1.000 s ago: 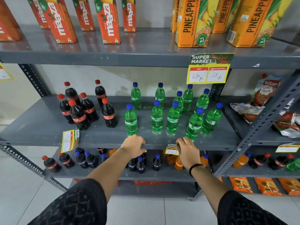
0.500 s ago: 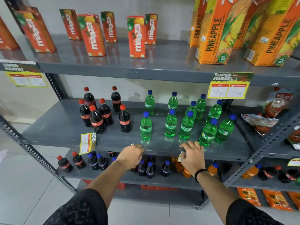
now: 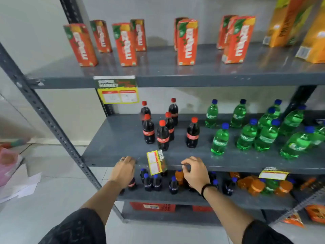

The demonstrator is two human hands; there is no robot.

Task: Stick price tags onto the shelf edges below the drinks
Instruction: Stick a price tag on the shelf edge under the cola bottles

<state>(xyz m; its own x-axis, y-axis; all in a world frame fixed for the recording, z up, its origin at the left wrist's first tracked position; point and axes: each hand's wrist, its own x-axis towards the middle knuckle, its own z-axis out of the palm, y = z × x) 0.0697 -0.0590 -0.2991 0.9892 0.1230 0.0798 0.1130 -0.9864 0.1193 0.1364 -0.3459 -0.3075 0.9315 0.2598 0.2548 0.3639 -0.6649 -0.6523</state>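
Note:
A yellow price tag [image 3: 156, 162] hangs turned sideways on the front edge of the grey middle shelf [image 3: 228, 165], right below the cola bottles [image 3: 162, 134]. My left hand [image 3: 124, 170] rests on that edge just left of the tag, fingers curled with nothing visible in them. My right hand [image 3: 195, 171] is just right of the tag, thumb and forefinger pinched together at the edge. A second tag [image 3: 273, 174] sits on the same edge below the green Sprite bottles [image 3: 246, 136]. A third tag [image 3: 117, 89] hangs from the top shelf edge.
Red juice cartons [image 3: 187, 42] and orange cartons [image 3: 288, 22] stand on the top shelf. Small dark and orange bottles [image 3: 174, 184] fill the shelf below my hands. A perforated grey upright [image 3: 52, 124] slants down the left side. Papers [image 3: 21, 184] lie on the tiled floor.
My view and both hands have shifted left along the middle shelf edge, from below the Sprite bottles to below the cola bottles. My right hand let go of the tag under the Sprite.

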